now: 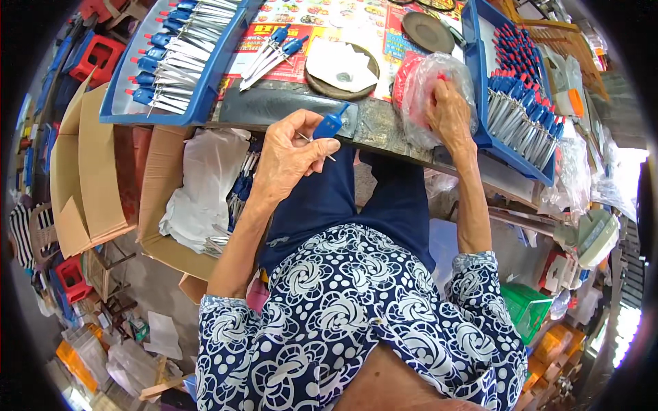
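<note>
My left hand (291,154) is raised at the near edge of the table, pinching a blue plastic handle (328,126) with a thin metal rod below it. A narrow blue tip points up from the handle. My right hand (449,113) reaches into a clear plastic bag (417,109), its fingers bent together over something small and red. The bag hides part of what those fingers touch. Beside it shows a red rounded thing (404,77). Between the hands lies a brown round dish (363,85) with white paper (340,63) on it. Several blue-handled metal rods (271,56) lie behind my left hand.
A blue tray (116,109) of blue-handled rods stands at the left, and another blue tray (483,133) with blue and red-tipped ones at the right. A dark round lid (428,32) lies farther back. Below the table's left side is an open cardboard box (154,226).
</note>
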### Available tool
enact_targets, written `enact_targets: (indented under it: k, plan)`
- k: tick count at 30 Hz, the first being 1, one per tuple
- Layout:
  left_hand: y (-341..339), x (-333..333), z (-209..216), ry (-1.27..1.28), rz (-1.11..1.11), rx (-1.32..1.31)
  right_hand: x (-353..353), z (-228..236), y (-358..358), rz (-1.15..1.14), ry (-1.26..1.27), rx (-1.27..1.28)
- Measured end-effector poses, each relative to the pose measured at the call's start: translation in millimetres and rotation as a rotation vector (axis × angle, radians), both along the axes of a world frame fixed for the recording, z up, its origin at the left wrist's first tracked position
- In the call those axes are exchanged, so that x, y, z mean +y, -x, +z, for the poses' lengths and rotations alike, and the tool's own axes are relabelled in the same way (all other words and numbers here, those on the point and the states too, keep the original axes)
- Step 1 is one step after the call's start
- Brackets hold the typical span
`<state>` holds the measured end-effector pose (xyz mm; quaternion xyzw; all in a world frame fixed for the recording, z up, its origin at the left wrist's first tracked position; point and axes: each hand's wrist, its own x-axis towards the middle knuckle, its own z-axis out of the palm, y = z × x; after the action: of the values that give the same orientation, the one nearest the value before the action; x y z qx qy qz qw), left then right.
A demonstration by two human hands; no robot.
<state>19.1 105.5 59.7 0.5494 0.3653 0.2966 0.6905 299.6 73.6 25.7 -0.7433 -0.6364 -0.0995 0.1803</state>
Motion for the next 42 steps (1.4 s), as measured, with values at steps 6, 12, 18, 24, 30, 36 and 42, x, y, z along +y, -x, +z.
enact_targets:
  k: [6,12,18,24,30,36,42]
  plan:
    - [-14.4,-5.5,-0.8,0.074,-0.034,-0.081,-5.8,-2.8,2.5,0.016,-0.269,0.433]
    - [-38.8,-9.7,-0.6,0.115,-0.124,-0.101,-21.5,4.6,26.0,0.033,-0.429,0.896]
    - [-60.3,-16.1,2.2,0.142,-0.166,-0.130,-36.8,10.5,32.2,0.080,-0.445,1.048]
    - [-79.0,-19.3,2.2,0.157,-0.148,-0.148,-42.4,21.5,30.6,0.092,-0.422,1.360]
    - [-88.6,-22.2,2.5,0.129,-0.180,-0.136,-48.6,17.9,22.5,0.198,-0.380,1.877]
    - [-88.6,-22.5,-0.1,0.071,-0.198,-0.082,-50.3,18.8,27.6,0.245,-0.343,2.010]
    - [-85.2,-22.9,5.6,0.002,-0.190,-0.009,-51.4,20.3,29.0,0.289,-0.278,1.917]
